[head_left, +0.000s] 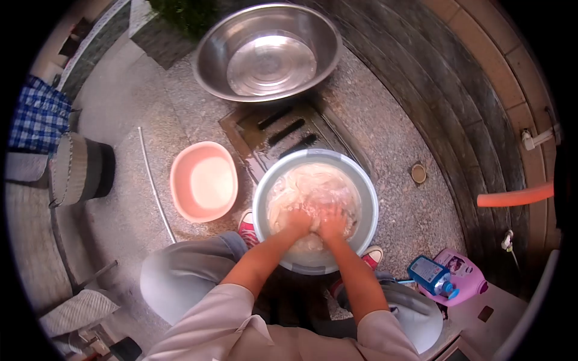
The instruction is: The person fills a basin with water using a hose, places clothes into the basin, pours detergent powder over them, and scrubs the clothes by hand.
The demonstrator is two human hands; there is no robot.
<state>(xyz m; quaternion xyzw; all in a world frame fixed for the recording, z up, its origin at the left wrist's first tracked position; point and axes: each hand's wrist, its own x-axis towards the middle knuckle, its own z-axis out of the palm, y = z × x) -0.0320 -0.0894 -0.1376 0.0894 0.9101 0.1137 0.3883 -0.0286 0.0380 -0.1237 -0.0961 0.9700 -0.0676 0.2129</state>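
Note:
A round tub (367, 198) with a pale grey-blue rim stands between my feet, holding cloudy water and a soaked pale pinkish cloth (313, 180). Both of my hands are down in it, side by side against the wet cloth. My left hand (298, 222) dips in at the wrist, its fingers hidden by water and fabric. Close beside it, my right hand (332, 221) presses into the same cloth, with its fingers blurred and partly under the surface. Whether either hand grips the fabric cannot be made out.
A large steel basin (208, 69) rests beyond a slotted drain cover (286, 129). Left of the tub is a pink basin (176, 183). A blue bottle (428, 274) and a pink bottle (460, 274) lie at the lower right. Stone steps (415, 78) curve along the right, near an orange hose (515, 195).

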